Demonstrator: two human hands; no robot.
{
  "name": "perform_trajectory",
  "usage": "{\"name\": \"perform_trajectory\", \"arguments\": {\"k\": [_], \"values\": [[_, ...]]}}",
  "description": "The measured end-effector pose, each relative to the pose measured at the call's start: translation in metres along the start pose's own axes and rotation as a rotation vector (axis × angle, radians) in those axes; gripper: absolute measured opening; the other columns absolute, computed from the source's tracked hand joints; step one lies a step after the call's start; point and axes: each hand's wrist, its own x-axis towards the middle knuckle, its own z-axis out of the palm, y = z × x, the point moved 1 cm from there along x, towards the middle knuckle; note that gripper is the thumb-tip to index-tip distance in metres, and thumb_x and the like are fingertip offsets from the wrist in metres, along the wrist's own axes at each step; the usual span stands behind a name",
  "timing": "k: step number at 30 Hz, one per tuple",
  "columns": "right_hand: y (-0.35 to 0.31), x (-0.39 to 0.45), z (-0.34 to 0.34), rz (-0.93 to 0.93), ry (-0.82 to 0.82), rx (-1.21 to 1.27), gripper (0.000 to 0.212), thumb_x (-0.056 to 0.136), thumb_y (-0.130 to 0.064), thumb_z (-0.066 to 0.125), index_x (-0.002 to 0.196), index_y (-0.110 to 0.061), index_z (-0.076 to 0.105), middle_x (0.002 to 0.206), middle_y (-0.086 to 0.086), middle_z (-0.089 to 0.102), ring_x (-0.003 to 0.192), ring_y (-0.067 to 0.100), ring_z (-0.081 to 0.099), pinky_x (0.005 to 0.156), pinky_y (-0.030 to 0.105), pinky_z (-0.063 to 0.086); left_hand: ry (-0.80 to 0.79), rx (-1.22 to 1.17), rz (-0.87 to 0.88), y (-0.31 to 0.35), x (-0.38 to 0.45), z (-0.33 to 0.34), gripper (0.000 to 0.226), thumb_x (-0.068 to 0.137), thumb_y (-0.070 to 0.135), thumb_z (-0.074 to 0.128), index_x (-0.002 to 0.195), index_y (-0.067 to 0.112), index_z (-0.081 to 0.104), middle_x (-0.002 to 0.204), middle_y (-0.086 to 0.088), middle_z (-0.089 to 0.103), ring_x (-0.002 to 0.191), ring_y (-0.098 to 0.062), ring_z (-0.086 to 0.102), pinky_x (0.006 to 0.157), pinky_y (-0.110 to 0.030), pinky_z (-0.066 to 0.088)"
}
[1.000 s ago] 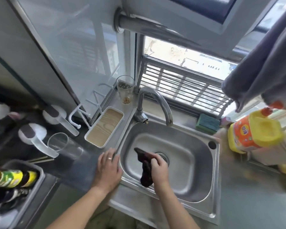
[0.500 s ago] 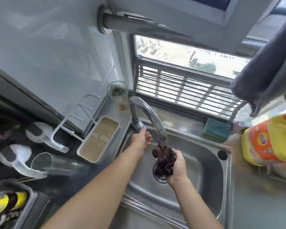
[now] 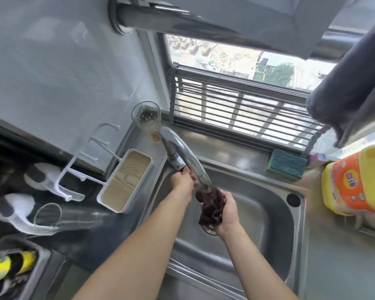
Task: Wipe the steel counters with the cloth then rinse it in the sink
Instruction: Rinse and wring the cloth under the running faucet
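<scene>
Right hand (image 3: pixel 228 210) clenches the dark cloth (image 3: pixel 211 207) under the tap (image 3: pixel 191 161); left hand (image 3: pixel 182 184) grips its base (yellow bottle (image 3: pixel 355 180) label unreadable).

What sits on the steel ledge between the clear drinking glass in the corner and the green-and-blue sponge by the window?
In the head view, only the curved chrome faucet rises near the clear drinking glass; beyond it, bare steel ledge runs to the green-and-blue sponge.

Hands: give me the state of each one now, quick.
Left hand: closed on the tap handle.
Right hand: closed, holding the dark cloth under the spout.
</scene>
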Motion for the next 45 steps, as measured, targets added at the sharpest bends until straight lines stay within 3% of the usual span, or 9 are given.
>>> {"name": "perform_trajectory", "arguments": {"k": [6, 11, 16, 22, 26, 31, 37, 41, 45], "values": [[0.004, 0.004, -0.007, -0.006, -0.005, -0.045, 0.031, 0.096, -0.031, 0.051, 0.103, -0.006, 0.068, 0.085, 0.016, 0.07, 0.063, 0.025, 0.06, 0.056, 0.03, 0.052, -0.039, 0.196, -0.075, 0.01, 0.003, -0.011, 0.036, 0.104, 0.033, 0.051, 0.122, 0.008, 0.07, 0.097, 0.002, 0.074, 0.036, -0.004, 0.06, 0.042, -0.018, 0.033], [0.011, 0.007, -0.012, -0.252, 0.059, -0.53, 0.029, 0.077, -0.032, 0.069, 0.103, -0.018, 0.072, 0.085, 0.007, 0.074, 0.07, 0.02, 0.065, 0.067, 0.033, 0.051, -0.003, 0.13, -0.053, 0.012, -0.009, -0.009, 0.028, 0.106, 0.023, 0.046, 0.105, 0.008, 0.07, 0.092, -0.006, 0.074, 0.034, -0.008, 0.06, 0.053, -0.022, 0.035], [0.008, 0.008, -0.017, -0.345, 0.003, -0.637, 0.015, 0.092, -0.008, 0.069, 0.107, -0.009, 0.066, 0.064, -0.01, 0.068, 0.055, 0.004, 0.06, 0.049, 0.014, 0.047, 0.013, 0.238, 0.003, 0.012, -0.013, -0.007, 0.034, 0.106, 0.021, 0.042, 0.116, 0.006, 0.071, 0.094, -0.004, 0.075, 0.037, -0.007, 0.058, 0.048, -0.02, 0.03], [0.01, 0.0, -0.028, -0.386, -0.003, -0.723, 0.02, 0.092, -0.003, 0.068, 0.112, -0.007, 0.065, 0.088, 0.006, 0.071, 0.066, 0.003, 0.065, 0.057, 0.013, 0.05, -0.005, 0.28, 0.022, 0.008, -0.006, -0.011, 0.03, 0.104, 0.02, 0.046, 0.104, 0.011, 0.074, 0.087, 0.0, 0.075, 0.033, -0.004, 0.057, 0.055, -0.023, 0.04], [0.008, -0.011, -0.029, -0.324, 0.019, -0.57, 0.015, 0.093, -0.006, 0.066, 0.107, -0.007, 0.068, 0.087, 0.009, 0.073, 0.07, 0.015, 0.067, 0.062, 0.024, 0.053, -0.03, 0.31, 0.07, 0.008, -0.011, -0.013, 0.032, 0.105, 0.018, 0.044, 0.079, 0.021, 0.063, 0.11, -0.014, 0.075, 0.061, -0.015, 0.06, 0.097, -0.043, 0.049], [0.002, -0.036, -0.021, -0.069, 0.005, -0.005, 0.036, 0.095, -0.029, 0.044, 0.083, -0.009, 0.072, 0.078, 0.015, 0.069, 0.064, 0.027, 0.062, 0.066, 0.036, 0.052, -0.11, 0.461, 0.092, -0.003, -0.02, -0.032, 0.046, 0.105, 0.048, 0.041, 0.126, 0.013, 0.062, 0.112, -0.002, 0.07, 0.088, -0.021, 0.07, 0.079, -0.04, 0.046], [0.012, -0.042, 0.008, -0.11, 0.042, -0.271, 0.023, 0.092, -0.027, 0.057, 0.099, -0.012, 0.074, 0.095, 0.014, 0.073, 0.087, 0.029, 0.07, 0.082, 0.04, 0.056, -0.587, 0.303, -0.376, -0.062, -0.059, -0.046, 0.077, 0.093, 0.08, 0.027, 0.121, 0.024, 0.072, 0.116, -0.009, 0.076, 0.106, -0.032, 0.07, 0.081, -0.051, 0.057], [0.006, -0.03, 0.006, -0.441, 0.199, -0.814, 0.018, 0.08, -0.025, 0.071, 0.097, -0.026, 0.067, 0.096, -0.002, 0.074, 0.096, 0.021, 0.07, 0.092, 0.036, 0.055, -0.591, 0.18, -0.348, -0.058, -0.055, -0.045, 0.044, 0.086, 0.053, 0.057, 0.107, 0.019, 0.073, 0.101, -0.011, 0.076, 0.09, -0.028, 0.074, 0.08, -0.045, 0.059], [-0.007, -0.026, -0.001, -0.489, 0.332, -0.706, 0.033, 0.079, -0.018, 0.081, 0.107, -0.022, 0.063, 0.099, 0.0, 0.071, 0.094, 0.02, 0.067, 0.092, 0.035, 0.053, -0.629, 0.169, -0.353, -0.059, -0.045, -0.055, 0.056, 0.097, 0.059, 0.047, 0.122, 0.014, 0.069, 0.115, -0.017, 0.074, 0.102, -0.035, 0.073, 0.084, -0.05, 0.059]]}}
